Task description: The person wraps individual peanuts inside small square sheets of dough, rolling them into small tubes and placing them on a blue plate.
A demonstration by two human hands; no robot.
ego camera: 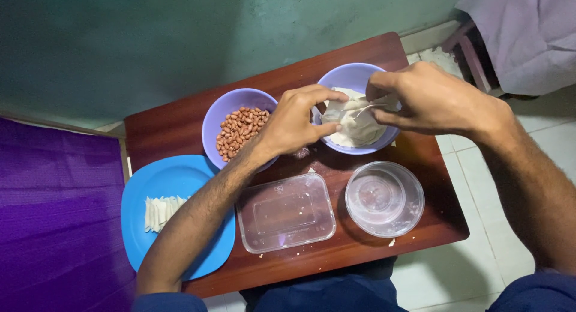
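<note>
Both hands meet over a lilac bowl [345,75] at the back right of a small dark wooden table [180,123]. My left hand [297,120] and my right hand [429,96] pinch a thin whitish sheet [355,117] that lies in that bowl with more of the same pale stuff. To the left stands a second lilac bowl [219,114] filled with reddish-brown peanuts [240,131]. My left forearm crosses over a blue plate [174,180] that carries a short row of white strips [161,212].
A clear rectangular plastic tub [285,212] and a clear round tub [384,198] stand at the table's near edge. A purple cloth [54,216] lies at the left, a stool under a pale cloth [522,36] at the top right, white floor tiles [456,270] below.
</note>
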